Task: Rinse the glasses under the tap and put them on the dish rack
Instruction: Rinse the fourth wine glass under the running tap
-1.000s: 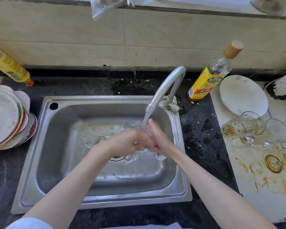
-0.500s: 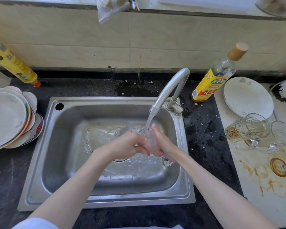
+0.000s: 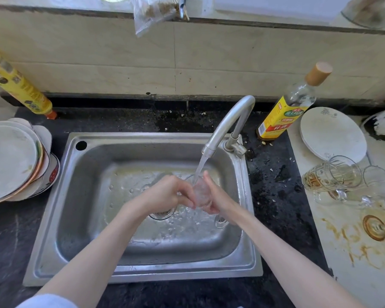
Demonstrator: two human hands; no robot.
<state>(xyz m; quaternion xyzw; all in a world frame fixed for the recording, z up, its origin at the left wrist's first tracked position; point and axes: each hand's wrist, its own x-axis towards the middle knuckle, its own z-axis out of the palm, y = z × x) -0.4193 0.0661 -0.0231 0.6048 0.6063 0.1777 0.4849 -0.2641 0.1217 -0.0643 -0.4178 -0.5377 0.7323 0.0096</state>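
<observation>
**One glass under the water, more waiting**

Both hands hold a glass (image 3: 200,192) over the sink (image 3: 142,268), just below the tap (image 3: 228,123). Left hand (image 3: 165,194) and right hand (image 3: 218,197) curl their fingers round it. Right of the sink, several glasses (image 3: 333,177) lie on the bench; no rack shows, so most work seems left.

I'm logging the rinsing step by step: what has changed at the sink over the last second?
Little has changed. Both hands keep holding the glass under the tap: the left hand grips its side, the right hand cups the other. The water still runs into it. The glasses on the counter and the stacked plates lie as before.
</observation>
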